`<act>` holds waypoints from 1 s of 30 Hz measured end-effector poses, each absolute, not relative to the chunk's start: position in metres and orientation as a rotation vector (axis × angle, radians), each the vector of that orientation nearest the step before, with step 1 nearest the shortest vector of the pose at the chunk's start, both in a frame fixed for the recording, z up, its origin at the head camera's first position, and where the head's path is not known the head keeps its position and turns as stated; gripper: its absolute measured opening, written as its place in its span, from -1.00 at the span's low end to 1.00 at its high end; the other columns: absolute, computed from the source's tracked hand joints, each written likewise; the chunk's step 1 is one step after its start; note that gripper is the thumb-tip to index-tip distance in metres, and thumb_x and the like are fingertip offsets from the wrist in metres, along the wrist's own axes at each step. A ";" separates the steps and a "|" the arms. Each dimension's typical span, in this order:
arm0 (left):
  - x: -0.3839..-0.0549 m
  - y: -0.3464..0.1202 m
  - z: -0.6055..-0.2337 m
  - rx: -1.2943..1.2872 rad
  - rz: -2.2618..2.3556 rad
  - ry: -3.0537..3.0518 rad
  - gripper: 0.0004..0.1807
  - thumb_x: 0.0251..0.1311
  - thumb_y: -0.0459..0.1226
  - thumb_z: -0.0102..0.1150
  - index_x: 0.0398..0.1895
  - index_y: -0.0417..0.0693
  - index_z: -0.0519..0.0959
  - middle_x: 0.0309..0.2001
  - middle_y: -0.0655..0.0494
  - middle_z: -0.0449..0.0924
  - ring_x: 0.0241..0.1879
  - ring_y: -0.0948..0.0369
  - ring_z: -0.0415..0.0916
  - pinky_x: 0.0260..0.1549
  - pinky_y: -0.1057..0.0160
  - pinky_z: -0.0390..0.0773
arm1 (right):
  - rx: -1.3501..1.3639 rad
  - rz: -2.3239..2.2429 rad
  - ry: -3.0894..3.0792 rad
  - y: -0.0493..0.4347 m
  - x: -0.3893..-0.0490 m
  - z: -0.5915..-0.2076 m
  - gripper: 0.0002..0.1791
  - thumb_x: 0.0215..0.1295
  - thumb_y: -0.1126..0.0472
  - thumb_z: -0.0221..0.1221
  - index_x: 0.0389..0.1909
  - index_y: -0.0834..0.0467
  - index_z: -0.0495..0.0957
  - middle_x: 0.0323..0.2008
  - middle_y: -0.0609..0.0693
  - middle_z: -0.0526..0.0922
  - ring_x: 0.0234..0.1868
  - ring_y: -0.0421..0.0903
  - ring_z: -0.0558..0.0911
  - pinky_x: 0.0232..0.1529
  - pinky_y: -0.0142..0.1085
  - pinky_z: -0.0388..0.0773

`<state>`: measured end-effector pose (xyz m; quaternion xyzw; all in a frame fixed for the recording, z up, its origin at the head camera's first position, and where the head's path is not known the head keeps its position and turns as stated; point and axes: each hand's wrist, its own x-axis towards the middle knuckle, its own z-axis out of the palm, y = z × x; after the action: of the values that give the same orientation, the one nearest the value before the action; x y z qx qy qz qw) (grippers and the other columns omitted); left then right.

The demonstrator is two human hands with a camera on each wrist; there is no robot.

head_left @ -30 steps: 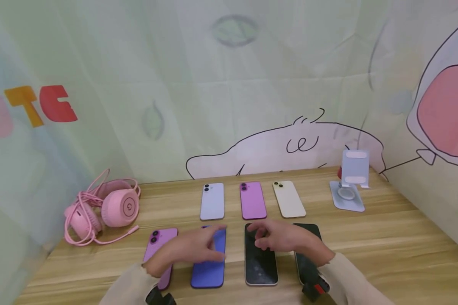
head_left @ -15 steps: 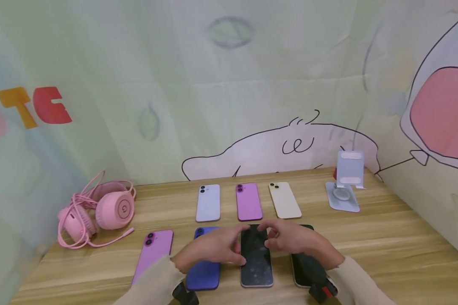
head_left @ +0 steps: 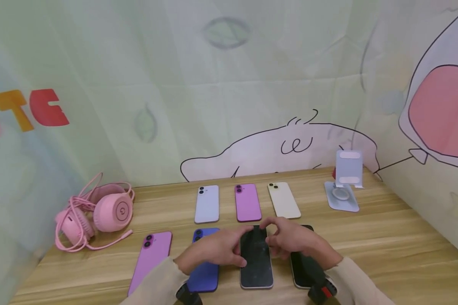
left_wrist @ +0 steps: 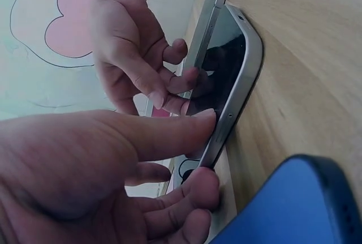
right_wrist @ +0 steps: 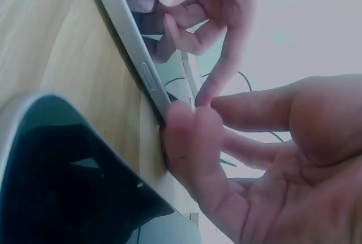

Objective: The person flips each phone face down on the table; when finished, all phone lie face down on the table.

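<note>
A smartphone with a dark screen and silver frame lies face up at the front of the wooden table. My left hand pinches its left long edge, the thumb over the rim and the other fingers curled at the side. At the upper right corner my right hand holds the same phone, index finger along the top and curled fingertips at the right side. A blue phone, back up, lies under my left forearm. Partly hidden below my right wrist is a second dark-screened phone.
A purple phone lies at front left. Behind stand in a row a pale blue phone, a pink-purple phone and a cream phone. Pink headphones sit at left, a light blue phone stand at back right.
My left hand has moved right, from over the blue phone to the dark-screened phone's left edge. My right hand has shifted from above its screen to its upper right corner. The view has shifted slightly.
</note>
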<state>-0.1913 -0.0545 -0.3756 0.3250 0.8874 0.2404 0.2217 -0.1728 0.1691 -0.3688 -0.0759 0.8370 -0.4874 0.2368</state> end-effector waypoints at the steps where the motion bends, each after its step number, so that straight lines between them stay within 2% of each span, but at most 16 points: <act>1: -0.191 -0.054 -0.376 0.902 0.662 2.456 -0.08 0.09 -0.26 0.49 0.50 -0.01 0.19 -0.50 0.25 0.50 -0.52 0.35 0.44 -0.49 0.34 0.44 | -0.204 -1.340 2.305 0.169 -0.173 -0.370 -0.63 0.41 0.42 0.10 0.19 0.20 0.40 -0.55 0.12 0.59 -0.62 -0.09 0.55 -0.54 -0.26 0.57; 7: -0.190 -0.051 -0.380 0.920 0.708 2.450 -0.08 0.10 -0.25 0.48 0.50 -0.03 0.19 -0.51 0.24 0.50 -0.52 0.35 0.45 -0.49 0.35 0.45 | -0.228 -1.446 2.301 0.174 -0.175 -0.372 -0.54 0.38 0.48 0.03 0.27 0.19 0.33 -0.52 0.12 0.58 -0.66 -0.10 0.52 -0.60 -0.27 0.55; 13: -0.188 -0.046 -0.380 0.863 0.829 2.393 -0.13 0.21 -0.22 0.40 0.51 -0.07 0.13 -0.52 0.19 0.54 -0.58 0.30 0.48 -0.56 0.34 0.43 | -0.220 -1.510 2.269 0.179 -0.178 -0.366 -0.36 0.37 0.50 -0.01 0.45 0.22 0.15 -0.44 0.17 0.55 -0.51 -0.04 0.55 -0.54 -0.20 0.61; 17: -0.188 -0.043 -0.379 0.792 0.968 2.306 -0.16 0.33 -0.07 0.27 0.53 -0.09 0.07 -0.55 0.07 0.58 -0.64 0.17 0.54 -0.60 0.32 0.39 | -0.230 -1.526 2.258 0.179 -0.177 -0.359 -0.39 0.44 0.47 -0.04 0.48 0.25 0.13 -0.35 0.18 0.57 -0.40 -0.02 0.57 -0.46 -0.18 0.62; 22: -0.187 -0.040 -0.378 0.727 1.122 2.224 -0.15 0.39 0.08 0.13 0.54 -0.10 0.04 -0.46 0.00 0.60 -0.64 0.06 0.60 -0.55 0.27 0.43 | -0.278 -1.517 2.247 0.177 -0.178 -0.357 -0.39 0.45 0.45 -0.02 0.49 0.26 0.12 -0.26 0.19 0.61 -0.34 -0.02 0.62 -0.36 -0.12 0.67; 26: -0.185 -0.040 -0.375 0.674 1.177 2.216 -0.11 0.37 0.15 0.11 0.55 -0.08 0.01 -0.43 0.02 0.64 -0.63 0.07 0.62 -0.50 0.23 0.53 | -0.326 -1.528 2.206 0.174 -0.177 -0.360 -0.37 0.44 0.47 -0.02 0.50 0.28 0.10 -0.24 0.19 0.64 -0.33 -0.01 0.67 -0.32 -0.08 0.69; 30: -0.184 -0.041 -0.371 0.652 1.229 2.220 -0.08 0.33 0.16 0.16 0.55 -0.07 0.02 -0.46 0.00 0.65 -0.63 0.08 0.63 -0.50 0.18 0.60 | -0.338 -1.545 2.185 0.172 -0.176 -0.363 -0.37 0.42 0.50 -0.03 0.48 0.29 0.12 -0.20 0.20 0.64 -0.30 0.00 0.68 -0.31 -0.07 0.69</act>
<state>-0.1843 -0.0410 -0.3708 0.2404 0.8188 0.4531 0.2578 -0.1756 0.1715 -0.3628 -0.1221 0.7902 -0.5588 0.2202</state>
